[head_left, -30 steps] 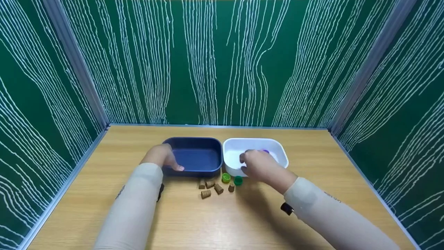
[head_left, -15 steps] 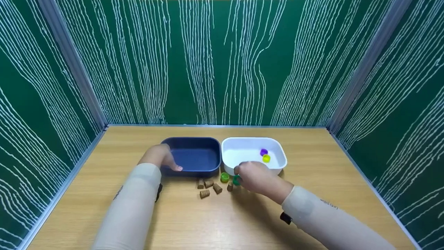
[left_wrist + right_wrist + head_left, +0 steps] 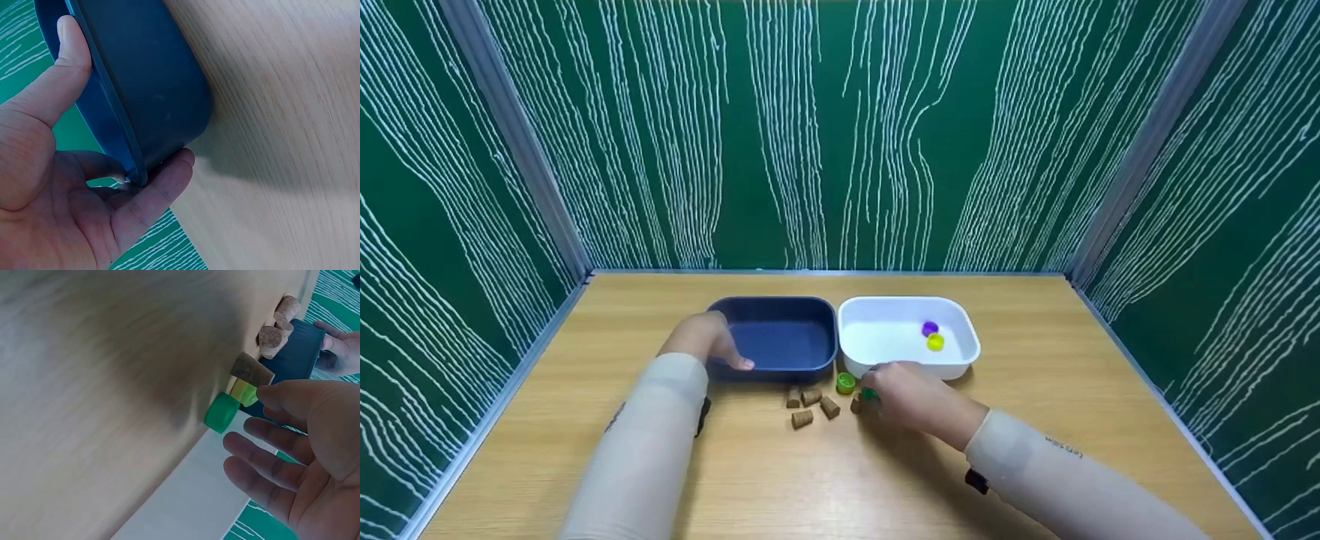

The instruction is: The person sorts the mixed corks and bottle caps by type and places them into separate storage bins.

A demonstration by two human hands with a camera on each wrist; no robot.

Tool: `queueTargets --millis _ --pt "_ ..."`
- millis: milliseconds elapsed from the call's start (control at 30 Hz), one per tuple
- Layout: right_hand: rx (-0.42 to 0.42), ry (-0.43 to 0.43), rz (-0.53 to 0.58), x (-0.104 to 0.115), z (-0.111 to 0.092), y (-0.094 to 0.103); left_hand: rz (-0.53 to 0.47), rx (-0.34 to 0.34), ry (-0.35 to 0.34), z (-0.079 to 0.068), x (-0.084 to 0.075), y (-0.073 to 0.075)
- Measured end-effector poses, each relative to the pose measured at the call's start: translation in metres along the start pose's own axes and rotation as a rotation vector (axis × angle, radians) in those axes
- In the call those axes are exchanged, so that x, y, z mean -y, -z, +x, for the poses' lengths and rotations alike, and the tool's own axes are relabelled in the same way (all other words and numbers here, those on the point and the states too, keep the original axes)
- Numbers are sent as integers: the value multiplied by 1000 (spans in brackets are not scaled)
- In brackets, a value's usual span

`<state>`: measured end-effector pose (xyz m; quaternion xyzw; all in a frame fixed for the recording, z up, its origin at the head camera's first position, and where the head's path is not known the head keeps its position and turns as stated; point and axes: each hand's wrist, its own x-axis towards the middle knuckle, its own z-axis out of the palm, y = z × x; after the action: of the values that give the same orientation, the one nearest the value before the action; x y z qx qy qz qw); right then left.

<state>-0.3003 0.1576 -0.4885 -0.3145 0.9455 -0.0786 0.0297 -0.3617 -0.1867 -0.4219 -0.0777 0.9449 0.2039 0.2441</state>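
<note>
Reaching toward green cap (image 3: 221,413), right hand (image 3: 913,396) now down from white tray (image 3: 881,337)

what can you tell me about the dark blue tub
The dark blue tub is open-topped and rectangular, with rounded corners, smooth walls and a thin rim; it looks like plastic. It sits upright on the wooden table, beside the white tub. The left hand grips its left end; whether the tubs touch is unclear.

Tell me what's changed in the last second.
The right hand has moved back from over the white bin to the green cap, with no grip on it visible. The purple cap and yellow cap now show in the bin. The left hand stays on the blue bin; the corks lie as before.
</note>
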Motion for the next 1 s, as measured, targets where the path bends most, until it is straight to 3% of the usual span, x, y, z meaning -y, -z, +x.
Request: queueTargets --millis 267,467,767,1000 --pt "-91 123 -37 -5 -3 -10 15 2 19 1 0 -1" --pt "-100 135 -32 -5 -3 -14 -1 -1 33 6 0 -3" --pt "-66 109 -22 -7 -3 -11 5 -11 34 12 1 -4" --pt "-38 49 3 -9 -5 -9 1 -11 28 8 0 -3"
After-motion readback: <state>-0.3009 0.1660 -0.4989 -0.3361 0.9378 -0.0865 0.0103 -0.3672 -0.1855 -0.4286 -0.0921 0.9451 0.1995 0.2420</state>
